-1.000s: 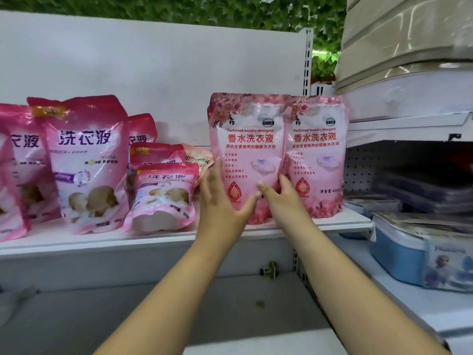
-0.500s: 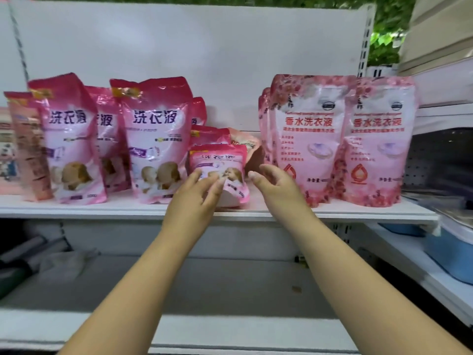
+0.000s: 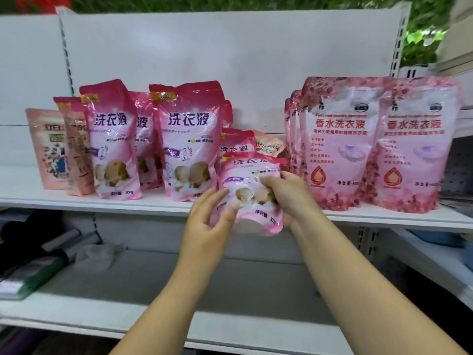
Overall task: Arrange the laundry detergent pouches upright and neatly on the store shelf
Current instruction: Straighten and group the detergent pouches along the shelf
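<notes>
Your two hands have hold of a small pink detergent pouch (image 3: 249,190) at the front edge of the white store shelf (image 3: 76,201), in the gap between the two groups of pouches. Your right hand (image 3: 286,198) grips it from the right, fingers curled over its front face near the printed picture. Your left hand (image 3: 207,226) pinches its lower left corner, thumb on the front and fingers loosely bent beside it. The pouch is tilted, its top leaning back and its bottom edge hanging out past the shelf lip, so it is not standing on its base.

Directly behind it, a second small pouch (image 3: 236,143) of the same design shows only its upper half, and a pale peach packet (image 3: 268,147) lies slumped further back.

To the left, two tall magenta-topped pouches stand upright: one (image 3: 190,144) just beside the held pouch and another (image 3: 112,142) further left, each with more of the same kind behind it. At the far left stand two salmon-coloured packets (image 3: 51,149), leaning slightly.

To the right, a floral pink perfumed-detergent pouch (image 3: 340,144) stands upright with several identical ones lined up behind it, and another (image 3: 414,147) stands touching its right side.

On the lower shelf (image 3: 230,290) at the left lie dark rolls (image 3: 58,247), blurred.
</notes>
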